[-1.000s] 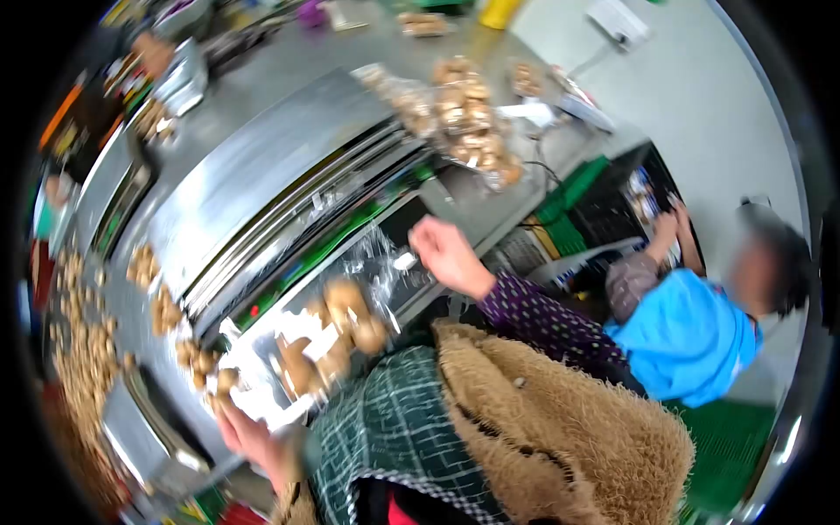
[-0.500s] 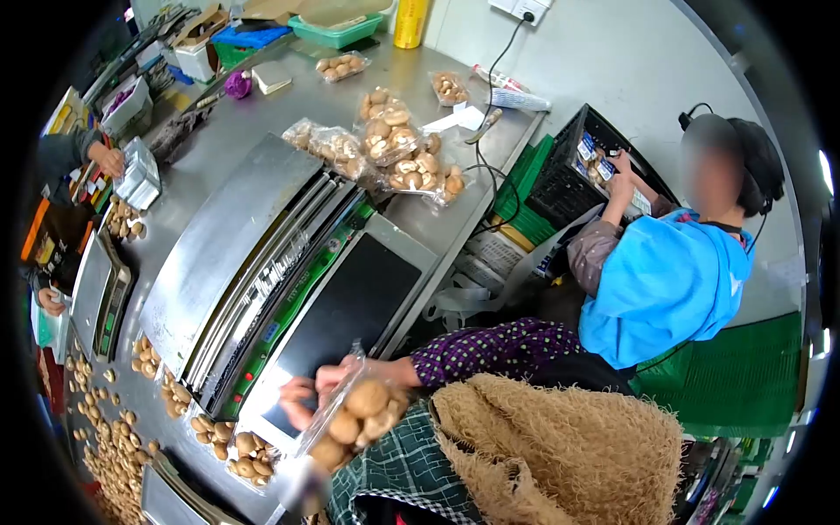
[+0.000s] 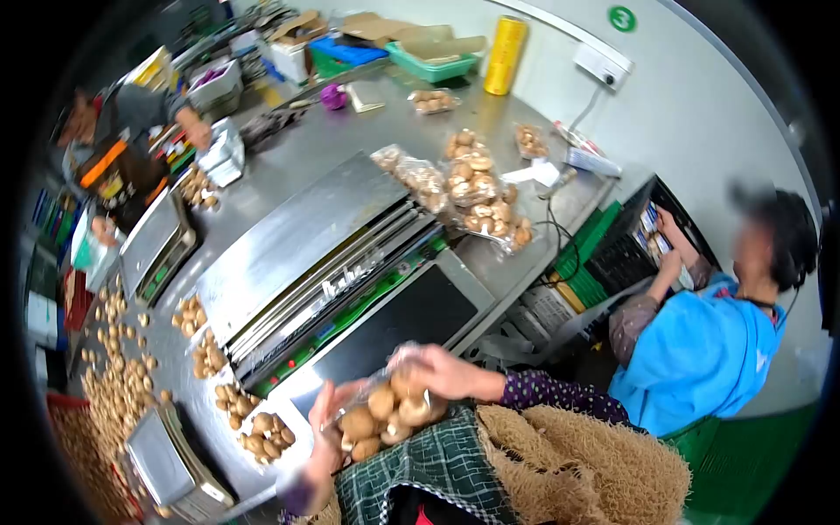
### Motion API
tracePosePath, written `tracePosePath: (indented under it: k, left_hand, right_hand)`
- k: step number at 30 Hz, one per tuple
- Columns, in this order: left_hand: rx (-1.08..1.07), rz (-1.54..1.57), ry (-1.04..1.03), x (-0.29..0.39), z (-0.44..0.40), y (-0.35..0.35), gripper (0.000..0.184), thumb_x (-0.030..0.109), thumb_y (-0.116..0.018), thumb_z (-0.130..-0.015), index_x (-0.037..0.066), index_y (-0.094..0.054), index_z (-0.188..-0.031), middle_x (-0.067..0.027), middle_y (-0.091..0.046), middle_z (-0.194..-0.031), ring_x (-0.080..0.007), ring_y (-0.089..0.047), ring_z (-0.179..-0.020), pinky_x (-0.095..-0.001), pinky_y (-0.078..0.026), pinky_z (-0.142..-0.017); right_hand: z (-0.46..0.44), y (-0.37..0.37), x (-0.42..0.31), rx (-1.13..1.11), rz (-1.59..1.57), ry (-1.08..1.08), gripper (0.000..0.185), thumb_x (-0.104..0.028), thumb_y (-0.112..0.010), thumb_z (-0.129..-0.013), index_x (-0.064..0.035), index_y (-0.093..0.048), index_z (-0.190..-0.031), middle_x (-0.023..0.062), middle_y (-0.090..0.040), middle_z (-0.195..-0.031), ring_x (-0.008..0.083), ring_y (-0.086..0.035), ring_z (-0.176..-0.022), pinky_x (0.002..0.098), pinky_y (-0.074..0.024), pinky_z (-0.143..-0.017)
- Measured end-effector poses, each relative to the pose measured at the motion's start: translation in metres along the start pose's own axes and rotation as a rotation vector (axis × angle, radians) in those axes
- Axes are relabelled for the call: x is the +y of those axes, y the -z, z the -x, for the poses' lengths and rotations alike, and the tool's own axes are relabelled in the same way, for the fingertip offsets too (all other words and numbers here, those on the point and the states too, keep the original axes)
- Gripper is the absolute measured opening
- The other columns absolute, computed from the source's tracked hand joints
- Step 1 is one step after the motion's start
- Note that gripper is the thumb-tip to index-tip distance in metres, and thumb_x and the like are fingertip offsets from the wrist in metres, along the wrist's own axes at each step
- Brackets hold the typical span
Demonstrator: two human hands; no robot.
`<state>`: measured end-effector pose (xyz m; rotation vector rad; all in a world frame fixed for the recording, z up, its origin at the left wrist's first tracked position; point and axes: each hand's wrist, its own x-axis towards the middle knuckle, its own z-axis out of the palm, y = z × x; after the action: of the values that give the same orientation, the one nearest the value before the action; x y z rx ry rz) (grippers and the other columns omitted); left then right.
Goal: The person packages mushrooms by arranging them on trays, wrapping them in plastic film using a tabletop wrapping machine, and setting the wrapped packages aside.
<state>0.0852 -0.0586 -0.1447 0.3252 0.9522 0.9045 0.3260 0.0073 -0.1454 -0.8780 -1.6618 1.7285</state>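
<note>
A clear plastic bag of brown mushrooms (image 3: 382, 409) is held between my two hands, close to my checked apron. My left hand (image 3: 328, 429) grips the bag's left end with fingers curled along it. At the other end, my right hand (image 3: 442, 374) is closed on the plastic near the top. Just beyond the bag lies the dark flat plate (image 3: 411, 324) of a metal wrapping machine (image 3: 297, 245). Several open packs of mushrooms (image 3: 265, 435) sit to the left of the machine.
Filled mushroom bags (image 3: 477, 188) lie behind the machine. Loose mushrooms (image 3: 122, 385) and scales (image 3: 162, 451) are at the left. A co-worker in blue (image 3: 700, 350) reaches into a black crate (image 3: 626, 262) at the right. Another person (image 3: 144, 114) works at the far left.
The mushroom bag has turned and now lies between both my hands. The camera view has shifted, so the table appears lower and further right. The co-worker's hands remain in the crate.
</note>
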Motion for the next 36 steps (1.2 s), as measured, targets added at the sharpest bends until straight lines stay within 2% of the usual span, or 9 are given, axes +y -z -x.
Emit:
tracePosePath:
  k: [3,6,13,15,17,20,26,33,36]
  left_hand:
    - [0.206,-0.343,-0.265,0.013,-0.008,-0.003,0.051,0.042,-0.044,-0.098,-0.005,-0.059,-0.114,-0.0161,-0.065,-0.109,-0.0212,-0.064,-0.095,-0.0318,-0.050,-0.086]
    - [0.323,-0.198,-0.559,0.024,0.014,0.036,0.043,0.034,-0.045,-0.099,-0.006,-0.061,-0.104,-0.0156,-0.068,-0.098,-0.0195,-0.066,-0.084,-0.0306,-0.053,-0.070]
    - [1.415,-0.137,-0.851,-0.036,0.096,0.183,0.037,0.032,-0.055,-0.095,-0.004,-0.062,-0.100,-0.0096,-0.065,-0.086,-0.0128,-0.060,-0.076,-0.0263,-0.048,-0.065]
    - [1.751,-0.372,-0.535,-0.077,0.117,0.229,0.037,0.035,-0.054,-0.093,0.000,-0.064,-0.102,-0.0142,-0.067,-0.091,-0.0229,-0.064,-0.080,-0.0353,-0.049,-0.073]
    - [1.868,-0.575,-0.412,-0.091,0.129,0.235,0.038,0.035,-0.053,-0.092,0.001,-0.065,-0.103,-0.0162,-0.067,-0.096,-0.0300,-0.064,-0.085,-0.0396,-0.048,-0.077]
    - [1.748,-0.604,-0.477,-0.099,0.116,0.278,0.037,0.034,-0.052,-0.092,0.001,-0.065,-0.103,-0.0163,-0.068,-0.092,-0.0318,-0.064,-0.085,-0.0401,-0.048,-0.079]
    - [1.158,-0.229,-0.368,-0.065,0.103,0.316,0.019,0.017,-0.058,-0.088,-0.002,-0.063,-0.090,-0.0069,-0.061,-0.064,-0.0143,-0.057,-0.050,-0.0282,-0.046,-0.045]
    - [1.185,-0.059,-0.485,-0.076,0.176,0.288,0.015,0.013,-0.060,-0.089,-0.002,-0.065,-0.089,-0.0038,-0.060,-0.062,-0.0112,-0.055,-0.045,-0.0233,-0.040,-0.040]
    - [1.243,-0.080,-0.568,-0.069,0.209,0.267,0.016,0.015,-0.061,-0.090,0.000,-0.065,-0.086,-0.0017,-0.059,-0.060,-0.0094,-0.055,-0.045,-0.0224,-0.038,-0.038]
  right_hand:
    - [-0.041,0.064,-0.029,0.319,0.176,0.070,0.025,-0.019,-0.054,-0.086,0.0020,-0.066,-0.094,0.0076,-0.067,-0.087,0.0157,-0.062,-0.082,0.0328,-0.0511,-0.076]
    - [-0.093,0.158,-0.037,0.910,-0.309,0.154,0.035,-0.040,-0.048,-0.096,-0.0096,-0.054,-0.111,-0.0012,-0.053,-0.096,0.0109,-0.046,-0.089,0.0310,-0.0431,-0.077]
    - [-0.153,0.364,0.018,0.686,-0.398,-0.198,0.057,-0.046,-0.049,-0.095,-0.0055,-0.046,-0.134,0.0169,-0.057,-0.125,0.0304,-0.059,-0.109,0.0397,-0.0543,-0.088]
    - [-0.151,0.357,0.003,0.831,-0.468,-0.311,0.056,-0.048,-0.049,-0.094,-0.0052,-0.048,-0.130,0.0165,-0.060,-0.117,0.0264,-0.064,-0.095,0.0358,-0.0559,-0.080]
    - [-0.138,0.276,-0.023,1.170,0.094,-0.232,0.046,-0.037,-0.049,-0.096,0.0023,-0.055,-0.119,0.0153,-0.063,-0.109,0.0244,-0.064,-0.092,0.0338,-0.0565,-0.076]
    - [-0.145,0.146,-0.050,0.828,0.567,0.151,0.033,-0.028,-0.054,-0.093,0.0016,-0.061,-0.107,0.0087,-0.064,-0.089,0.0135,-0.060,-0.072,0.0260,-0.0490,-0.058]
    - [-0.160,-0.152,-0.019,-0.451,0.282,0.057,0.027,-0.014,-0.055,-0.095,-0.0014,-0.055,-0.119,0.0097,-0.062,-0.108,0.0149,-0.065,-0.086,0.0270,-0.0536,-0.076]
    - [-0.156,-0.291,0.065,-0.551,0.474,0.050,0.056,-0.031,-0.059,-0.090,0.0055,-0.045,-0.129,0.0272,-0.046,-0.127,0.0359,-0.055,-0.107,0.0394,-0.0443,-0.094]
    - [-0.157,-0.312,0.076,-0.577,0.303,-0.060,0.058,-0.031,-0.056,-0.093,0.0041,-0.038,-0.136,0.0236,-0.046,-0.135,0.0312,-0.052,-0.117,0.0367,-0.0430,-0.097]
